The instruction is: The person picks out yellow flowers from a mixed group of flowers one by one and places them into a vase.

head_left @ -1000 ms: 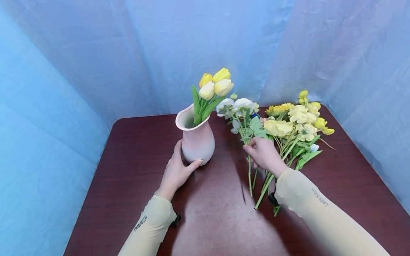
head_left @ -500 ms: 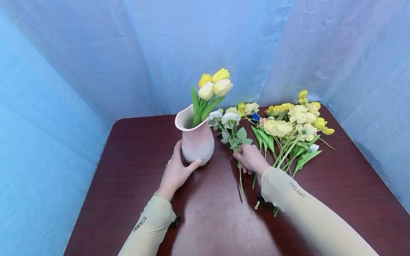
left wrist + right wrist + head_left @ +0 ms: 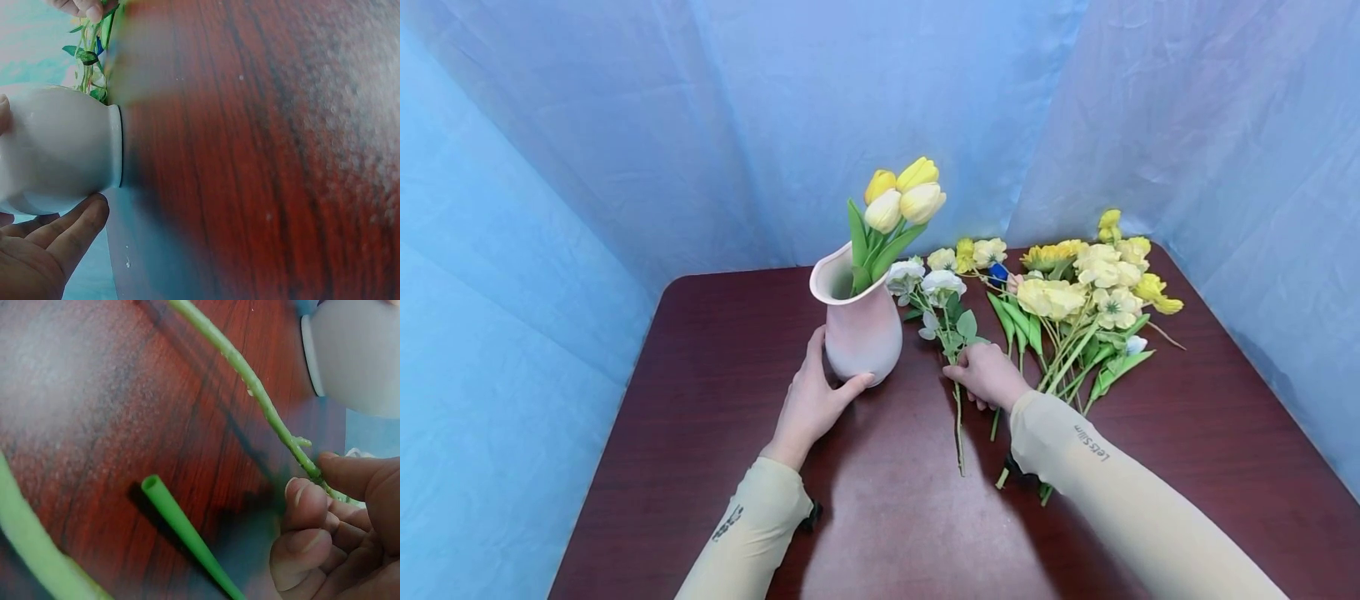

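A pale pink and grey vase [image 3: 865, 337] stands on the table with yellow and cream tulips [image 3: 902, 200] in it. My left hand [image 3: 816, 404] holds the vase low on its body, thumb and fingers spread round it; the left wrist view shows fingers [image 3: 81, 228] against its side near the base. My right hand [image 3: 992, 375] pinches a spray of white flowers [image 3: 943, 286] by its green stem [image 3: 250, 381], between thumb and forefinger. The blooms lean towards the vase, overlapping its edge in the head view, and the stem's bare end points towards me.
Right of the vase lies a loose pile of artificial flowers [image 3: 1101, 271], yellow and cream, with green stems reaching forward. A blue bud [image 3: 997, 273] and green leaves [image 3: 1018, 323] lie beside it. The dark wooden table [image 3: 722, 350] is backed by blue curtains [image 3: 775, 125].
My right hand has drawn the white flowers left, away from the pile and closer to the vase, uncovering the blue bud. The left hand and vase have stayed in place.
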Available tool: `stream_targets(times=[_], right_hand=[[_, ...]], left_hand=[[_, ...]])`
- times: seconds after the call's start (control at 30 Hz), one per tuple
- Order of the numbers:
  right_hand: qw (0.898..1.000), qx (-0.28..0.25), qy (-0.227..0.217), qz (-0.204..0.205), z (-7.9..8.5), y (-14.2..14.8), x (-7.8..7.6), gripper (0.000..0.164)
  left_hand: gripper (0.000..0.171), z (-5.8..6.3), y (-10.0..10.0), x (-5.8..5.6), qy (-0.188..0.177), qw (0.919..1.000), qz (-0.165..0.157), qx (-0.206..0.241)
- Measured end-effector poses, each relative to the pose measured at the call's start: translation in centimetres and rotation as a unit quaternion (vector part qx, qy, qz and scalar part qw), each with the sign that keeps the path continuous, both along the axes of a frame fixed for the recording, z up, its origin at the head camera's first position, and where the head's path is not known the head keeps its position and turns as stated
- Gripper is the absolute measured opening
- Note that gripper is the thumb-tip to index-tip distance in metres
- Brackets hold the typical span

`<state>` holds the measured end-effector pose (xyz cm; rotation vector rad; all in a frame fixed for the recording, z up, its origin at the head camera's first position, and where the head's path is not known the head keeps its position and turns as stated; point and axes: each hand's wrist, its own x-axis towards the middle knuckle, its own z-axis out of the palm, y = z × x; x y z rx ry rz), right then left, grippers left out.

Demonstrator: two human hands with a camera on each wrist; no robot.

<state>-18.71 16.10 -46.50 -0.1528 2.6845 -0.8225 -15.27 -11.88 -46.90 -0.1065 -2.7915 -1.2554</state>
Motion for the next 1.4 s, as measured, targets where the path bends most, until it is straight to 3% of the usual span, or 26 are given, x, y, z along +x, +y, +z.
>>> stream_targets(times=[0.3,0.53,0.8,1.4], right_hand=[[0.999,-0.017,-0.033,0.033,1.9,2.2,-0.2,0.037],[0.999,-0.049,-0.011,-0.013,4.6,5.6,-0.7,0.036],[0.994,-0.069,0.009,-0.086,6.4,9.4,-0.5,0.028],[0.996,0.005,0.026,-0.084,4.3,11.3,0.1,0.035]], left_hand=[[0.098,0.2,0.1,-0.2,0.001,1.0000,-0.003,0.007],[0.098,0.3,0.1,-0.2,0.003,0.9999,-0.002,0.010],[0.096,0.3,0.2,0.0,0.001,0.9999,-0.003,0.010],[0.097,0.2,-0.1,0.2,-0.001,1.0000,0.001,0.009]])
